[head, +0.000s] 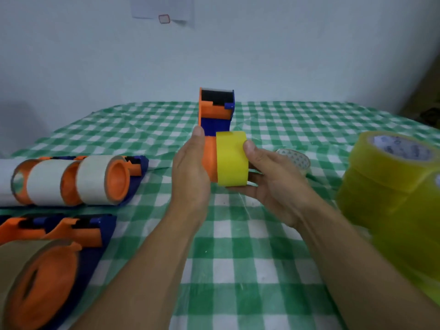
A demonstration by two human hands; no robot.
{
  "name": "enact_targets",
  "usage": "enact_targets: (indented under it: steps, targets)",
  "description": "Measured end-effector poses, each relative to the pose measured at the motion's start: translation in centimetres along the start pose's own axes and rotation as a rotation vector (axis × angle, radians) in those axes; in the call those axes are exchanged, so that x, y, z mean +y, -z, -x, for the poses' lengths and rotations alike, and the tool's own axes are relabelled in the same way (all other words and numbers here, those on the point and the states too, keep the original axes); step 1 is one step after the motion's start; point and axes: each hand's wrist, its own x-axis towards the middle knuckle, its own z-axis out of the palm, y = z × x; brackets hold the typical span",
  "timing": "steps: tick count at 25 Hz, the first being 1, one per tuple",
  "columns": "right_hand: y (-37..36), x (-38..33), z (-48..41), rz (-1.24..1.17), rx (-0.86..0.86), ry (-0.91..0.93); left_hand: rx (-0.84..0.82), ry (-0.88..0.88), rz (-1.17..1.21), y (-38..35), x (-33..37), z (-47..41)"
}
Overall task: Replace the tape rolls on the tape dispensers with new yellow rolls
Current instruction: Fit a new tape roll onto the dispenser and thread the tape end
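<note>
Green-check desk (238, 258), pale wall behind. My left hand (190, 172) grips dispenser (215, 110) upright, bracing it so orange hub (210, 160) faces sideways. Right hand (273, 182) clamps yellow roll (232, 159), thumb on top, roll right against hub. Guessing it needs a straight push on. Spare yellow stack (392, 182) parked near right, easy reach for the next ones.

Matt plastic dispenser (215, 108), smooth yellow tape roll (232, 160) (opaque), checked cloth (250, 246)
</note>
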Motion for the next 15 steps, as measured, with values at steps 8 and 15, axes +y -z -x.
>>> enact_targets:
  steps: [8, 15]
  targets:
    - [-0.7, 0.6, 0.0, 0.016, -0.026, 0.013, -0.043, 0.053, 0.008, 0.6, -0.2, 0.5]
    - [-0.7, 0.8, -0.3, -0.087, 0.044, -0.013, -0.188, -0.038, 0.009, 0.9, -0.7, 0.5]
